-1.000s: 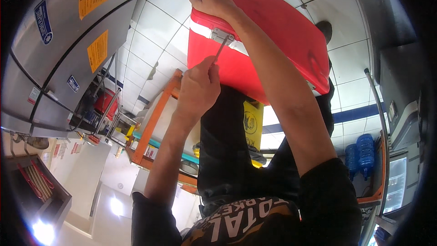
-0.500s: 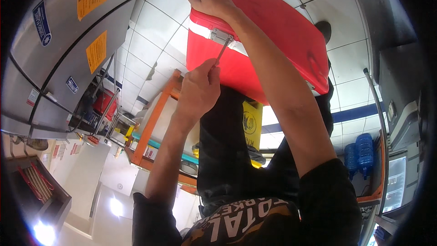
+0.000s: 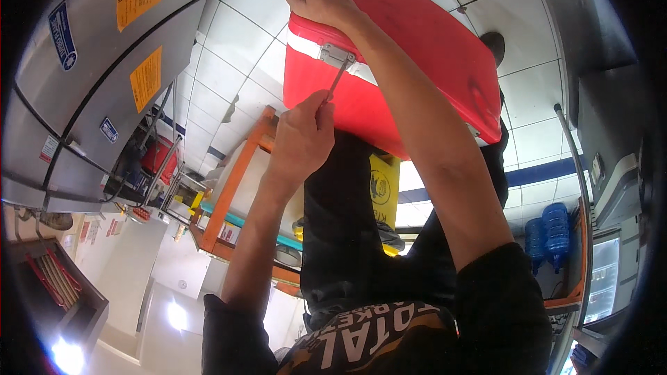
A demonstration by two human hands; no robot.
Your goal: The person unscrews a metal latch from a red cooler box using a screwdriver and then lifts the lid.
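White floor tiles [image 3: 240, 38] spread around a red box [image 3: 431, 35] just in front of the person's legs [image 3: 340, 208]. I see the left hand [image 3: 300, 135] grip a slim tool [image 3: 338, 82] against its metal fitting [image 3: 332, 54]; the right hand [image 3: 324, 3] clasps its corner, fingers curled.

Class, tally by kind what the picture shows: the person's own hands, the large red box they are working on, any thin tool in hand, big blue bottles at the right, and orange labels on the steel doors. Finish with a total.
Hands: 2 (left hand, right hand)
Red box: 1
Thin tool: 1
Blue bottles: 2
Orange labels: 2
Total: 8
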